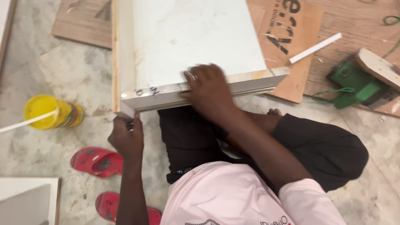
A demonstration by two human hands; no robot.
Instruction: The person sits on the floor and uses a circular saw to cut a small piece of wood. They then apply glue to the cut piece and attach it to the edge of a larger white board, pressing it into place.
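White laminated board [196, 37] propped across my knees | right hand [208, 89] pressed flat, fingers spread, seating edge strip [254, 85] | left hand [126, 137] pinching board corner, steadying

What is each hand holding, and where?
Left hand grips the white board at its near left corner; right hand presses on its near edge.

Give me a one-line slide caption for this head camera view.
Seated on the floor, a person presses the right hand on a white laminated board's edge while the left hand grips its corner.
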